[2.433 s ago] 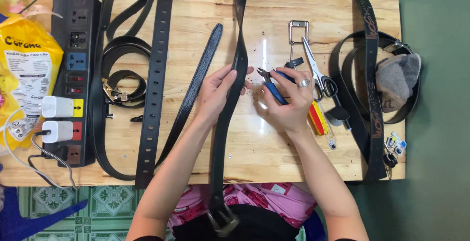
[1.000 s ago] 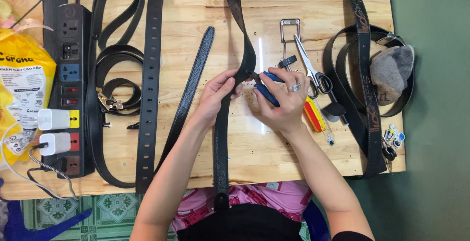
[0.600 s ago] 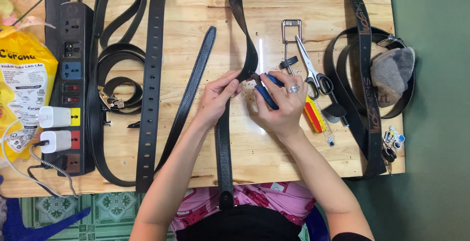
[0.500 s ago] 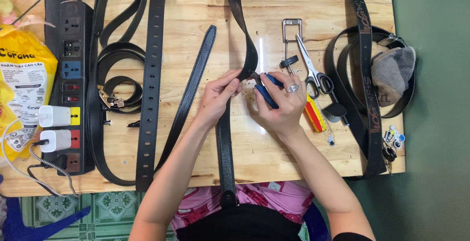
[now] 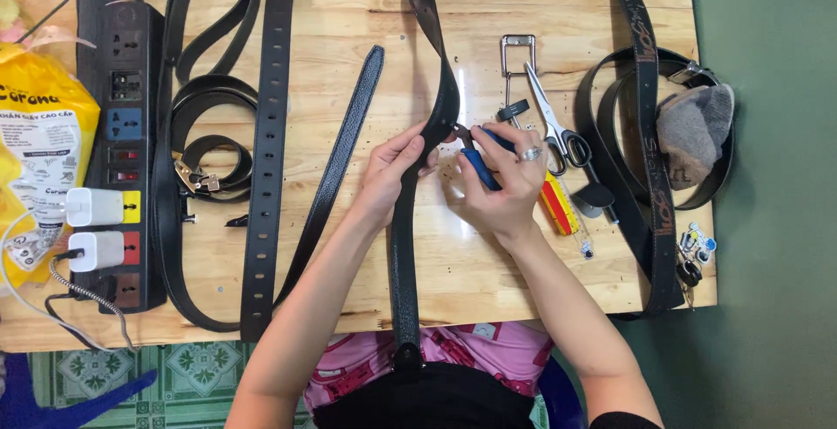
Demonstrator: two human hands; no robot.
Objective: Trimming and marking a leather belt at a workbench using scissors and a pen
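— Where does the black belt point(image 5: 410, 220) lie against the hands?

— It runs lengthwise down the middle of the wooden counter point(image 5: 366, 37), from the far edge to the near edge and over it toward the person's lap. The left hand point(image 5: 392, 167) is closed on the belt at about mid-length, fingers wrapped over its left edge, pinching it where it bends slightly.

— And the right hand?

— The right hand point(image 5: 506, 180) sits just right of the belt, clamped around the blue-handled pliers point(image 5: 478, 163). The pliers' tip meets the belt's right edge, close beside the left fingers.

— What is around them?

— Scissors point(image 5: 549, 124) and a metal buckle frame point(image 5: 516, 45) lie just beyond the right hand. A yellow and red tool point(image 5: 558, 207) lies beside its wrist. Other belts lie to the left, and a power strip point(image 5: 131, 141) stands at the left edge.
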